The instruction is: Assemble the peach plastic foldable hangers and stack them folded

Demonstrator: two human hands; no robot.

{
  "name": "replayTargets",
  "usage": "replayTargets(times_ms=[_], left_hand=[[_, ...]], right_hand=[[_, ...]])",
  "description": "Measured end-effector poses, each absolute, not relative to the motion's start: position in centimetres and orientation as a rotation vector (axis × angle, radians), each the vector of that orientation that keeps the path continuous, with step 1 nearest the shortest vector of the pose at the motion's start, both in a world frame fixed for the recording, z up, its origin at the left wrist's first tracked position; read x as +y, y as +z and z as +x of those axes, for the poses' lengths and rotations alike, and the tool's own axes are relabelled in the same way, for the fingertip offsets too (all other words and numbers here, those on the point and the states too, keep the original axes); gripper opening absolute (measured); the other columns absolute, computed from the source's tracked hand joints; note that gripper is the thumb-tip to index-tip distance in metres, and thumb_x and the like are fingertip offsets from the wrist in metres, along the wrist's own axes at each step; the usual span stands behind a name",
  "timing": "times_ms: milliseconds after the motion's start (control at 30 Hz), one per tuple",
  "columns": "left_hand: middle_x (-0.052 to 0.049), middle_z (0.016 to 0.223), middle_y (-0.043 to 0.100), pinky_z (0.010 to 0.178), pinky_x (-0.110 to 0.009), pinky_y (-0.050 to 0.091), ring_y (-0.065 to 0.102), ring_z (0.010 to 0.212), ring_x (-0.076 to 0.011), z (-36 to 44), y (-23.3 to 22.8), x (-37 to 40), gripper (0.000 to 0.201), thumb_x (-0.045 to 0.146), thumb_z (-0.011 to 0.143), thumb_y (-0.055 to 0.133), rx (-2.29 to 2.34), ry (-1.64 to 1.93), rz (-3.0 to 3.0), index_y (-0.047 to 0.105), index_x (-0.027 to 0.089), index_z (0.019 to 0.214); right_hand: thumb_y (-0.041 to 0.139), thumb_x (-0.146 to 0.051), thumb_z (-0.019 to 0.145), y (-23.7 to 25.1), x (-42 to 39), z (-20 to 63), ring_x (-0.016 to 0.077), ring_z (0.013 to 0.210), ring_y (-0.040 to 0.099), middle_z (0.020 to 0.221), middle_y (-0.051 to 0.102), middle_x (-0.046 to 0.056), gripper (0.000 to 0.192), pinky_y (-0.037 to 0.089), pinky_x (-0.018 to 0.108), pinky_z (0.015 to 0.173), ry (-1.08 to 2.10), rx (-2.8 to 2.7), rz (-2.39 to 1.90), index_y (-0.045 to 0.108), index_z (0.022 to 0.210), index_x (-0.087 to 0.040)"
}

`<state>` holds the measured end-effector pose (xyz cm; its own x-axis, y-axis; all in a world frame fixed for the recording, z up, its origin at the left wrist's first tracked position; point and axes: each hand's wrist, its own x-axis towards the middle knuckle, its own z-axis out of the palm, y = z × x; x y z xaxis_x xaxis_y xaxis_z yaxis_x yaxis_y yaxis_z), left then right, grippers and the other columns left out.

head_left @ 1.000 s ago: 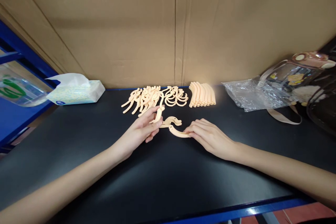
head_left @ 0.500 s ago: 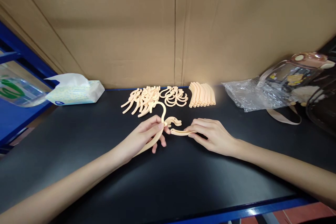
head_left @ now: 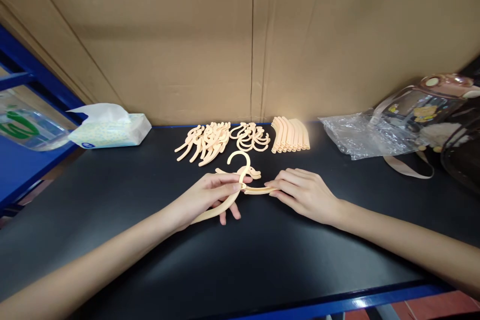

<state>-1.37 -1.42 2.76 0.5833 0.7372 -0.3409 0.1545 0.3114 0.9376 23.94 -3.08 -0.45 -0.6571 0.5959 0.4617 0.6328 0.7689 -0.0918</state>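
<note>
My left hand [head_left: 215, 195] is closed on a cream plastic hanger arm [head_left: 214, 211], with a curved hanger hook [head_left: 245, 160] standing up from its inner end. A second hanger arm [head_left: 258, 191] is pinched in my right hand [head_left: 302, 192]. Its inner end meets the base of the hook at my left fingertips; whether it is joined there I cannot tell. Just behind, more hanger parts [head_left: 255, 174] lie on the black table [head_left: 240, 260], partly hidden by the hook and my left hand.
At the back lie a heap of hanger arms [head_left: 206, 142], a pile of hooks [head_left: 250, 136] and a neat row of hanger arms [head_left: 290, 135]. A tissue pack [head_left: 110, 130] stands left. A clear plastic bag [head_left: 356, 135] and a drinking bottle [head_left: 423, 105] are at the right.
My left hand has shifted slightly right and turned the hook upright. The end of the right hanger arm, apart from the hook before, now touches its base.
</note>
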Motion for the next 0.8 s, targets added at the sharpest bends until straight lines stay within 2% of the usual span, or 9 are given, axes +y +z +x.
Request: replayTargets(times_ms=[67,133,533,800], left_hand=[[-0.008,0.089,0.07,0.047,-0.019,0.052,0.068,0.068,-0.0166,-1.55,2.67,-1.21,0.039,0.035,0.085,0.065,0.896,0.45,1.212,0.065,0.017,0.12],[-0.008,0.091,0.069,0.05,-0.02,0.053,0.068,0.07,-0.0166,-1.67,2.57,-1.06,0.038,0.034,0.085,0.066,0.897,0.441,1.199,0.065,0.018,0.119],[-0.006,0.079,0.066,0.05,-0.018,0.053,0.064,0.067,-0.0137,-1.61,2.69,-1.01,0.036,0.033,0.085,0.067,0.874,0.457,1.142,0.067,0.018,0.117],[-0.007,0.079,0.067,0.05,-0.018,0.054,0.063,0.067,-0.0136,-1.72,2.75,-0.95,0.036,0.033,0.086,0.066,0.867,0.434,1.147,0.066,0.017,0.119]], right_hand=[[0.039,-0.028,0.1,-0.4,-3.14,23.91,0.0156,0.077,0.062,0.086,0.068,0.006,0.029,0.047,0.029,0.069,-0.134,-2.492,-0.93,0.066,0.104,-0.017],[0.039,-0.027,0.1,-0.39,-3.14,23.88,0.0155,0.075,0.062,0.086,0.068,0.005,0.029,0.047,0.03,0.068,-0.149,-2.486,-0.945,0.066,0.103,-0.017],[0.044,-0.027,0.097,-0.7,-3.01,23.87,0.0164,0.075,0.062,0.086,0.067,0.005,0.023,0.048,0.029,0.069,-0.087,-2.471,-0.968,0.065,0.101,-0.017],[0.045,-0.027,0.097,-0.57,-3.09,23.89,0.016,0.073,0.061,0.084,0.066,0.004,0.022,0.047,0.029,0.068,-0.091,-2.472,-0.966,0.065,0.099,-0.017]])
